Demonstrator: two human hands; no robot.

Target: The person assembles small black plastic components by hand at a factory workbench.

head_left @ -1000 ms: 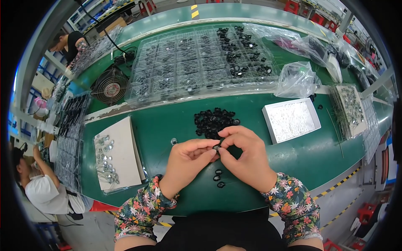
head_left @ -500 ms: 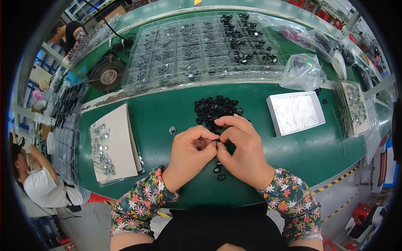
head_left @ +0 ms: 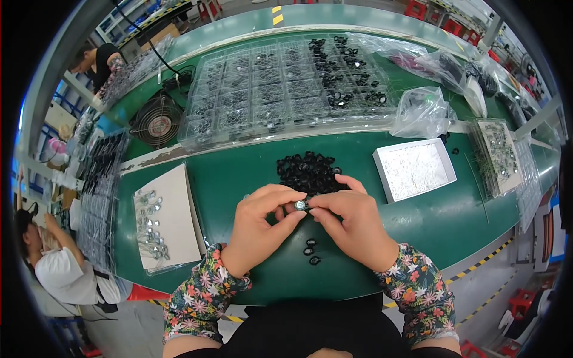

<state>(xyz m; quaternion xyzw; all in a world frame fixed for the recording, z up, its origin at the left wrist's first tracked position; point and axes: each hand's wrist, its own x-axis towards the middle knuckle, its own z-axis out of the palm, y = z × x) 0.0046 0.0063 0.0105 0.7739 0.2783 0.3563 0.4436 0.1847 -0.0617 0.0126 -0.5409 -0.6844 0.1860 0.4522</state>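
A small round part (head_left: 300, 205) with a shiny pale face and a dark rim is held between my hands at the middle of the bench. My left hand (head_left: 258, 224) pinches it from the left with thumb and fingertips. From the right, my right hand (head_left: 353, 222) grips its dark edge between thumb and forefinger; another finger is raised. Just beyond them lies a heap of small black ring-shaped parts (head_left: 307, 170). Several similar black pieces (head_left: 310, 250) lie in a short row nearer to me.
A white box (head_left: 415, 170) of small white pieces stands right. On the left lies a beige card (head_left: 173, 215) with shiny round pieces. Behind are clear compartment trays (head_left: 256, 89), a fan (head_left: 156, 122) and a plastic bag (head_left: 422, 113). Two people sit at left.
The held part has turned so that its pale, shiny face now shows. Both hands have shifted slightly, and the left now mostly covers a loose clear piece. The whole view has moved a little.
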